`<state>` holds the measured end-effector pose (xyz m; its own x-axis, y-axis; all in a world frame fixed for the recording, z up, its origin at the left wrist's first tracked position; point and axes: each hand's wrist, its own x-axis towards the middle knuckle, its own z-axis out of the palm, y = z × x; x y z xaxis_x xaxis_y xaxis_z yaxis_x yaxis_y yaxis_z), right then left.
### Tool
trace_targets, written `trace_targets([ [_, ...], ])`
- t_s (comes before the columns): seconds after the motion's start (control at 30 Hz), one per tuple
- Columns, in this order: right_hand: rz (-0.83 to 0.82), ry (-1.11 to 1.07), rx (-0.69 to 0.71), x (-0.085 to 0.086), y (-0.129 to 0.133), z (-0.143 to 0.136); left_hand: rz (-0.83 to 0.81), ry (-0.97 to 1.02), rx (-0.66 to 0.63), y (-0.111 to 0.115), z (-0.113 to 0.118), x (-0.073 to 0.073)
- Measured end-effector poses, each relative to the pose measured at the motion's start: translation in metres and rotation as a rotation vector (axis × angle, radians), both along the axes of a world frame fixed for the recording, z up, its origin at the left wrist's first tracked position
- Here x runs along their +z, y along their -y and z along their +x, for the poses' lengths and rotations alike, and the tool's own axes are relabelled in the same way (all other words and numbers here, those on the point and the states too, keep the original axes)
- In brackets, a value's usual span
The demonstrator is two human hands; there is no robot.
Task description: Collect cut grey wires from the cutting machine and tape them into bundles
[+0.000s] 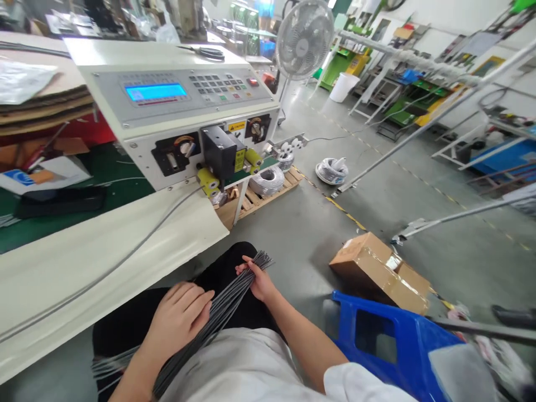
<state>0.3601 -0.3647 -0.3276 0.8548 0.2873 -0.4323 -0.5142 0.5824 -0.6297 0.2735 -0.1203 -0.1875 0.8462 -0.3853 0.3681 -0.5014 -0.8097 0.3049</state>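
Observation:
A bundle of grey cut wires (228,301) lies slantwise across my lap, its near part against my shirt. My right hand (262,283) is closed around the bundle just below its far end, where the wire tips stick out past the thumb. Over the nearer stretch of the bundle is my left hand (180,315), back up, its fingers stretched out and its thumb hidden. In front of me, a wire cutting machine (176,106) has a lit blue display. One grey cable (138,245) runs from its yellow roller guide (208,181) down along the cream chute (113,268).
Coils of wrapped cable (268,181) rest on a wooden pallet (288,181) below the machine. To the right are a cardboard box (377,268) and a blue plastic stool (402,340). A standing fan (305,39) and metal rails (419,128) stand farther off.

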Motion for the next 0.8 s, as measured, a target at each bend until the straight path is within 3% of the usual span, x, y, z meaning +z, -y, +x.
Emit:
trace_targets([
  [0.13,-0.034,-0.016,0.001,-0.001,0.001,0.000,0.008,0.187,0.231,-0.009,0.023,0.042],
  [0.27,-0.041,-0.028,0.020,0.002,0.001,0.001,0.083,0.238,0.566,-0.023,0.045,0.061],
  [0.37,-0.054,-0.016,0.025,0.003,0.001,0.000,0.096,0.210,0.723,-0.031,0.054,0.064],
  [0.47,-0.069,-0.008,0.034,0.004,0.001,0.000,0.111,0.143,0.793,-0.036,0.058,0.061],
  [0.7,-0.063,-0.030,0.045,0.006,0.002,0.001,0.210,0.047,0.859,-0.043,0.040,0.057],
  [0.8,-0.074,-0.038,0.037,0.008,0.002,0.001,0.247,-0.012,0.782,-0.050,0.021,0.054],
])
